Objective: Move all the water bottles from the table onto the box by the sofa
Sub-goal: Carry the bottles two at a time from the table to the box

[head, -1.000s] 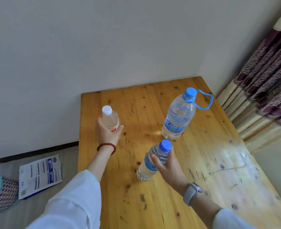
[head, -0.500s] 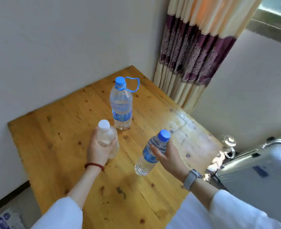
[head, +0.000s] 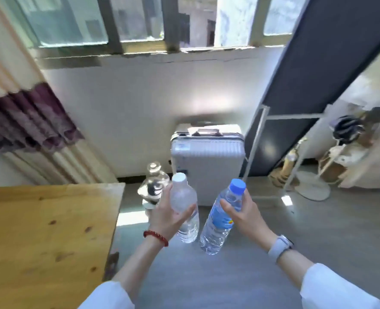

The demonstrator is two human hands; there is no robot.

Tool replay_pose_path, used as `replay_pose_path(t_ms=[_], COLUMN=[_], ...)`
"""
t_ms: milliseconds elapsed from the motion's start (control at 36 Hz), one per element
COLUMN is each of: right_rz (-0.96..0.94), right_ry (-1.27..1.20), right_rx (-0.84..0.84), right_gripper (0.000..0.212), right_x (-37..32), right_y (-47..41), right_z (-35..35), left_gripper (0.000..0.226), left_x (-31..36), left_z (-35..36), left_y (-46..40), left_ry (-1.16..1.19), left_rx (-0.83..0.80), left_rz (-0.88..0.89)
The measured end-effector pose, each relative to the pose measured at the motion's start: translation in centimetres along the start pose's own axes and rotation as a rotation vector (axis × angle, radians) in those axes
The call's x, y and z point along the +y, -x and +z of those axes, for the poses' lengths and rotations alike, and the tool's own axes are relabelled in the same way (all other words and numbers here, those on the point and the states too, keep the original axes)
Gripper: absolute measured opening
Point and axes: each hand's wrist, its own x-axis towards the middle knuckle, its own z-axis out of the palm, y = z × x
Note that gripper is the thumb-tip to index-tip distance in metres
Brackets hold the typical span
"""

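clear plastic white-capped bottle (head: 184,202) sits gripped in our left hand (head: 170,214), blue-capped clear bottle (head: 221,216) gripped in our right hand (head: 246,214).

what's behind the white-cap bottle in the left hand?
Behind the white-cap bottle, gripped by the left hand, stands a clear glass bottle on the floor, with a silver suitcase further back. The hand and bottle cover the glass bottle's right side.

White-capped bottle (head: 183,204); blue-capped, blue-labelled bottle (head: 223,216); purple-patterned curtain (head: 26,117).
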Motion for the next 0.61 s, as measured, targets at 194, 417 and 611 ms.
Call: replay_pose_path(t_ms=[194, 417, 611], right_rz=[0.162, 0.199, 0.331], right_ry=[-0.062, -0.138, -0.069], right_rx=[0.416, 0.837, 1.041], right_gripper=[0.033, 0.022, 0.026], right_x=[8.4, 17.3, 24.8], right_y=[4.7, 10.5, 13.3], right_z=[-20.8, -39.1, -53.9], left_gripper=[0.064, 0.078, 0.06], left_x=[12.4, 25.5, 35.1], left_z=[21.2, 43.4, 63.0], left_y=[-1.2, -0.8, -0.8], left_ry=[0.081, 0.175, 0.147], left_rx=[-0.3, -0.687, -0.877], left_rz=[0.154, 0.287, 0.441])
